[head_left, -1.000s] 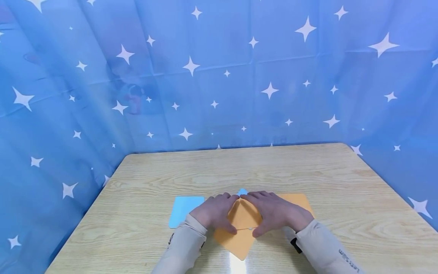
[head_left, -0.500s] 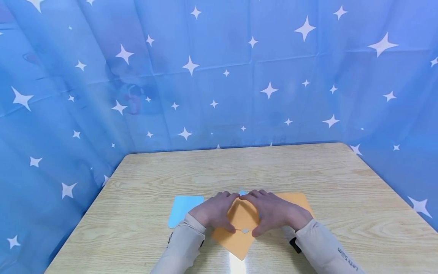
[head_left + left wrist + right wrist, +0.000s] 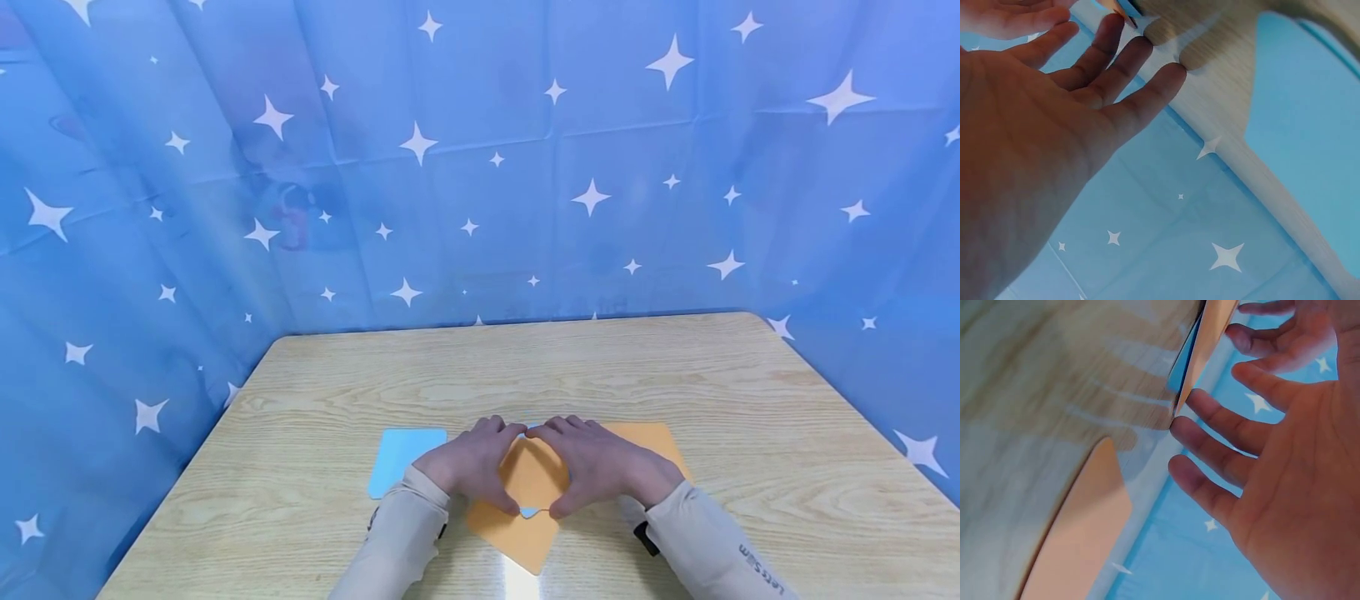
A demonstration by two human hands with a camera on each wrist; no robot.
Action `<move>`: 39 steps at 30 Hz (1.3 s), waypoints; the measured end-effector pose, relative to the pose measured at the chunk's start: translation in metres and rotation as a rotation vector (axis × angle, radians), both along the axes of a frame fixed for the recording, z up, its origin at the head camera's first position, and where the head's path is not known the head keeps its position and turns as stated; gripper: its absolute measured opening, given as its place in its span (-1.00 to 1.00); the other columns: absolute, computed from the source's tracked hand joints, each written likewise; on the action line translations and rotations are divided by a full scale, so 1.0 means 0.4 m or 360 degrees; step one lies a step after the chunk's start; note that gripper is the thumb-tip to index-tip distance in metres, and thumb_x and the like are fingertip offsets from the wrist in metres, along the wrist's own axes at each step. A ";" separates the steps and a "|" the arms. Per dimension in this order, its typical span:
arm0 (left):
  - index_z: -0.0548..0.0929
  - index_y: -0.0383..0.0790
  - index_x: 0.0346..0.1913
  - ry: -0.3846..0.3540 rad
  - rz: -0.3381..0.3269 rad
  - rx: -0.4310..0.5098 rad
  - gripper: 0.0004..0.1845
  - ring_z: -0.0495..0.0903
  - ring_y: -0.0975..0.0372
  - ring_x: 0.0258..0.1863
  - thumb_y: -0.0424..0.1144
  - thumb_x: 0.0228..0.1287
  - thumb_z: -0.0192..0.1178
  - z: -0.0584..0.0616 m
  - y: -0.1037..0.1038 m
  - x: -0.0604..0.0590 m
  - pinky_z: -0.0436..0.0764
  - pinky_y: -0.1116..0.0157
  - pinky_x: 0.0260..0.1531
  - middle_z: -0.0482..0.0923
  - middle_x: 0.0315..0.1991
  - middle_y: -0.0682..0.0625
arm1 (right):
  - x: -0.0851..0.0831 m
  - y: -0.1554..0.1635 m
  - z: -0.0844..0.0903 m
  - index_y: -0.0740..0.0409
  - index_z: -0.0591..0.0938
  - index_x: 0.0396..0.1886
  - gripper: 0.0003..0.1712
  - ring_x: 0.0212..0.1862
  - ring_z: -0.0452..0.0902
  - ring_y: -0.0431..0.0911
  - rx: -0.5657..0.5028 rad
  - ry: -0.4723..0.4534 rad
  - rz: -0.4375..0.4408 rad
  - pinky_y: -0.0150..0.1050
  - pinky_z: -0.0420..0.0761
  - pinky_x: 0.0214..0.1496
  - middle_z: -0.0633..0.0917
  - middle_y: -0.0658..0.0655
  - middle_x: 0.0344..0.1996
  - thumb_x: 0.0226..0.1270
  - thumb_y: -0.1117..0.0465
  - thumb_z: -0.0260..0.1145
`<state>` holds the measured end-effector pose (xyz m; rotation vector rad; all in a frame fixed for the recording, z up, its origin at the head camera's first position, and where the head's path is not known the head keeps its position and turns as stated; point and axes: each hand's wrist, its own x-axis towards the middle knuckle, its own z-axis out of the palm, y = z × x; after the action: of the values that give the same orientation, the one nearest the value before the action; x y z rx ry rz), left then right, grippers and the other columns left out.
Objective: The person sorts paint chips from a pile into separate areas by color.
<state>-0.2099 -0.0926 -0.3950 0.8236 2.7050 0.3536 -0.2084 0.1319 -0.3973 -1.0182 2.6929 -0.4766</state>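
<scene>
Between my hands in the head view lies an orange card [image 3: 534,475], with bits of a blue card [image 3: 528,512] showing past its edge. My left hand [image 3: 472,462] and right hand [image 3: 600,462] hold it from both sides, thumbs at the near edge, index fingertips almost meeting at the far edge. Another orange card [image 3: 517,540] extends toward me from under the thumbs. In the right wrist view, orange and blue edges stand at a slant beside the right fingertips [image 3: 1185,431]. The left fingertips [image 3: 1175,72] reach down to the tabletop in the left wrist view.
A light blue card [image 3: 405,457] lies flat left of my left hand. Partly behind my right hand is an orange card [image 3: 648,442]. The wooden table [image 3: 360,375] has a blue star-patterned curtain [image 3: 480,167] behind it.
The blue corner beyond the far fingertips has shrunk, while a blue bit has appeared between the thumbs at the near edge. The nearest orange card has shifted slightly. Both hands stay nearly in place.
</scene>
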 end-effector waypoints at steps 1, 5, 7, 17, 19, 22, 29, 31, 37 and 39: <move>0.28 -0.01 0.54 -0.0002 0.0000 -0.0003 0.08 0.39 0.25 0.08 0.10 -0.06 0.61 0.000 0.000 0.000 0.57 0.24 0.05 0.41 0.14 0.06 | 0.000 0.000 0.000 0.10 0.37 0.48 0.09 0.21 0.39 0.02 -0.0003 -0.0005 -0.0003 0.20 0.38 0.33 0.49 0.02 0.23 -0.05 -0.13 0.62; 0.28 -0.01 0.54 0.0004 -0.0003 -0.0004 0.09 0.39 0.22 0.14 0.09 -0.07 0.62 -0.001 0.000 0.000 0.56 0.21 0.12 0.41 0.21 0.04 | -0.001 -0.003 -0.001 0.14 0.38 0.47 0.08 0.22 0.39 0.06 -0.0018 -0.0009 0.0003 0.22 0.37 0.33 0.50 0.05 0.19 -0.04 -0.11 0.62; 0.26 -0.01 0.54 0.0000 -0.0001 0.0007 0.10 0.39 0.20 0.19 0.09 -0.08 0.62 -0.002 -0.001 0.000 0.56 0.19 0.16 0.40 0.26 0.03 | -0.001 -0.004 -0.003 0.16 0.37 0.47 0.10 0.25 0.38 0.07 -0.0022 -0.0014 -0.0003 0.21 0.38 0.33 0.49 0.07 0.21 -0.05 -0.11 0.62; 0.25 -0.02 0.56 -0.0024 0.0011 0.0051 0.11 0.39 0.21 0.22 0.03 -0.07 0.63 -0.003 -0.005 -0.003 0.54 0.20 0.19 0.40 0.28 0.03 | -0.004 -0.005 -0.007 0.18 0.35 0.48 0.12 0.24 0.40 0.08 0.0011 0.0020 -0.0055 0.18 0.40 0.35 0.51 0.11 0.23 -0.05 -0.14 0.61; 0.25 -0.01 0.56 -0.0028 0.0011 0.0057 0.11 0.38 0.21 0.23 0.03 -0.07 0.63 -0.003 -0.005 -0.003 0.54 0.19 0.20 0.40 0.30 0.03 | -0.005 -0.004 -0.007 0.19 0.34 0.47 0.12 0.24 0.40 0.09 0.0001 0.0010 -0.0056 0.19 0.41 0.33 0.51 0.13 0.23 -0.05 -0.13 0.61; 0.25 0.01 0.56 -0.0026 0.0004 0.0061 0.10 0.37 0.20 0.27 0.03 -0.06 0.63 -0.003 -0.005 -0.004 0.53 0.16 0.22 0.40 0.33 0.03 | -0.006 -0.001 -0.007 0.20 0.34 0.46 0.12 0.22 0.41 0.09 -0.0027 0.0002 -0.0051 0.18 0.46 0.27 0.50 0.14 0.23 -0.06 -0.13 0.63; 0.25 -0.04 0.57 0.0035 0.0007 0.0040 0.11 0.40 0.19 0.28 0.05 -0.06 0.61 0.009 -0.007 -0.002 0.53 0.17 0.24 0.42 0.34 0.02 | -0.009 0.003 0.001 0.18 0.35 0.45 0.11 0.09 0.42 -0.04 -0.0078 0.0064 -0.0046 0.04 0.54 0.12 0.51 0.10 0.18 -0.09 -0.11 0.61; 0.25 -0.05 0.56 0.0047 0.0013 0.0064 0.10 0.44 0.18 0.23 0.03 -0.04 0.60 0.018 -0.010 -0.002 0.54 0.19 0.21 0.42 0.33 0.01 | -0.009 0.005 0.008 0.19 0.35 0.45 0.09 0.03 0.43 -0.07 -0.0109 0.0071 -0.0051 -0.02 0.55 0.05 0.52 0.09 0.16 -0.07 -0.07 0.60; 0.22 -0.09 0.58 0.0104 0.0029 0.0183 0.05 0.51 0.14 0.16 -0.02 0.05 0.55 0.056 -0.025 -0.002 0.58 0.15 0.14 0.38 0.38 -0.05 | -0.005 0.012 0.040 0.20 0.34 0.45 0.02 -0.05 0.44 -0.11 -0.0231 0.0112 -0.0075 -0.15 0.54 -0.08 0.52 0.10 0.22 0.03 0.01 0.59; 0.22 -0.10 0.57 0.0143 0.0034 0.0224 0.03 0.52 0.11 0.19 -0.03 0.07 0.54 0.071 -0.031 -0.001 0.58 0.12 0.16 0.37 0.40 -0.06 | -0.003 0.013 0.050 0.21 0.34 0.45 -0.01 0.05 0.47 -0.08 -0.0262 0.0182 -0.0060 -0.10 0.57 0.02 0.52 0.10 0.26 0.07 0.01 0.58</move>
<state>-0.2103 -0.1051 -0.3668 0.8686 2.7996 0.5289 -0.2098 0.1369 -0.3775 -1.0692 2.8165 -0.6771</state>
